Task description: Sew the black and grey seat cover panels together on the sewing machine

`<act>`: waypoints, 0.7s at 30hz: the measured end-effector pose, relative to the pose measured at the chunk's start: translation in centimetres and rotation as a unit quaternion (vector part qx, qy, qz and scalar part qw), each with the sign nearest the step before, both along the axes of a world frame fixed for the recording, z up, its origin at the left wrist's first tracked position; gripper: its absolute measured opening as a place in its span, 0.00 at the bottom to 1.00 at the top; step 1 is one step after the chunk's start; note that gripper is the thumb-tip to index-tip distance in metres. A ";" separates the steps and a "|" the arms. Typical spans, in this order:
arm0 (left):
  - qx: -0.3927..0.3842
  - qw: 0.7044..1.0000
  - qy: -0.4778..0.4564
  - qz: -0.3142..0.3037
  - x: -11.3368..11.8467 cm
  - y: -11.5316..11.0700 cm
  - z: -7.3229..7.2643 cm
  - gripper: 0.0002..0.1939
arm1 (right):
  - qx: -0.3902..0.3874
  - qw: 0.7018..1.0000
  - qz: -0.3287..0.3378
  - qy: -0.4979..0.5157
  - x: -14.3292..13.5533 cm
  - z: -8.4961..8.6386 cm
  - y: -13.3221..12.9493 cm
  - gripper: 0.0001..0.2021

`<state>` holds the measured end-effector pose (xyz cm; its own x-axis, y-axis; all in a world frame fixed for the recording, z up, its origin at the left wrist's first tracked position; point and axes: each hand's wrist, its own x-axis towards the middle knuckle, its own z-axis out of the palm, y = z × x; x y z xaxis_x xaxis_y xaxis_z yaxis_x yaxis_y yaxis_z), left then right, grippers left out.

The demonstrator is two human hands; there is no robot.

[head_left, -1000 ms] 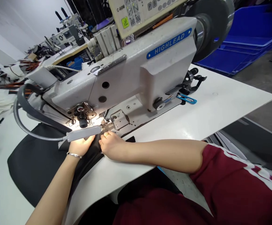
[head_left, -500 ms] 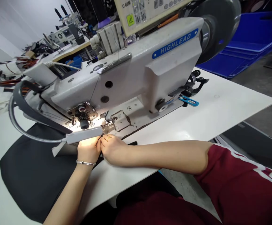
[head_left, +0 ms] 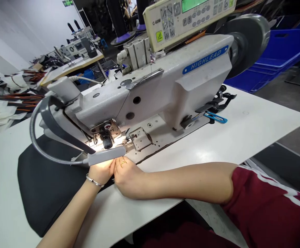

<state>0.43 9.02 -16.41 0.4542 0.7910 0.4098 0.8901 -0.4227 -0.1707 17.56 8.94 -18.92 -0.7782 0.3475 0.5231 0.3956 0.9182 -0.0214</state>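
Observation:
My left hand (head_left: 101,173), with a silver bangle at the wrist, is closed at the edge of a large piece of black fabric (head_left: 46,182). Its fingertips are partly hidden behind the grey lamp head (head_left: 107,156). Touching it, my right hand (head_left: 129,178) has a ring on one finger and its fingers curled in, pinching the fabric edge. Both hands sit just in front of the needle area of a sewing machine (head_left: 155,93), under the lamp's light. The fabric's edge between the hands is mostly covered.
The machine stands on a white table (head_left: 217,148). A control panel (head_left: 188,20) is above it and a handwheel (head_left: 250,44) at its right end. Blue tweezers-like clippers (head_left: 216,117) lie beside the machine. Blue crates (head_left: 281,51) and white strips (head_left: 0,110) are farther off.
The view has shifted, so the machine appears lower and farther right. Both hands stay together at the fabric edge; the pale flap beside the left hand shows less.

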 end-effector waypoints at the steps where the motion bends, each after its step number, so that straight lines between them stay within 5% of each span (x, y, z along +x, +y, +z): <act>1: -0.007 1.000 0.001 0.005 -0.1 0.2 0.0 0.19 | 0.004 1.000 -0.002 0.003 -0.1 -0.2 0.0 0.22; 5: -0.013 0.999 0.031 0.043 1.2 -0.6 1.0 0.19 | 0.002 1.000 0.012 0.016 0.2 -0.7 0.3 0.22; 9: 0.011 0.988 0.080 0.135 3.8 -4.3 2.2 0.17 | -0.021 0.999 0.032 0.026 1.0 -0.6 0.8 0.19; 12: 0.049 0.981 0.065 0.174 4.0 -6.3 1.7 0.19 | -0.029 0.998 0.047 0.022 1.5 -0.2 1.0 0.18; 16: 0.053 0.992 0.016 0.110 1.0 -5.7 0.5 0.17 | -0.033 0.998 0.050 0.000 1.6 0.2 0.7 0.19; 21: 0.012 1.000 0.015 -0.007 -3.5 -2.7 0.6 0.16 | -0.032 0.998 0.041 -0.041 -0.2 0.6 -0.4 0.25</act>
